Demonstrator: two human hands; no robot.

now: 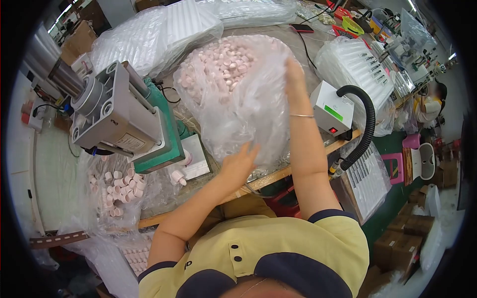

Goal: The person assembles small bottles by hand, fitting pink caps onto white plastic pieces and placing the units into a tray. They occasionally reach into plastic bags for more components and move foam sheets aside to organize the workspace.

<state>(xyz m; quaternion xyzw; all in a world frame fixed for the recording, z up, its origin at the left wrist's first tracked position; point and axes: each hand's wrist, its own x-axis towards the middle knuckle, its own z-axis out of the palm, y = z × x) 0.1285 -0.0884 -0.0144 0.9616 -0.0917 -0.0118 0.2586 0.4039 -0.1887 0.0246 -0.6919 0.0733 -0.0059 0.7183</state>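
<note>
A large clear plastic bag (258, 114) lies on the workbench, filled with many small pale pink caps (226, 59). My left hand (239, 165) is at the near edge of this bag, its fingers apart and touching the loose film. Along the bag's right side, my right hand (294, 77) is raised edge-on against the plastic. Its fingers are mostly hidden, so their grip does not show. Left of the bag stands a grey press (121, 114) on a green base (171, 129). A pink and white cap piece (178, 177) lies by the base.
More pink caps (121, 186) lie on plastic film at the left. A white box with a green display (332, 110) and a black hose (370, 119) stands to the right. Wrapped white trays (154, 37) sit at the back. A co-worker (431, 104) is at far right.
</note>
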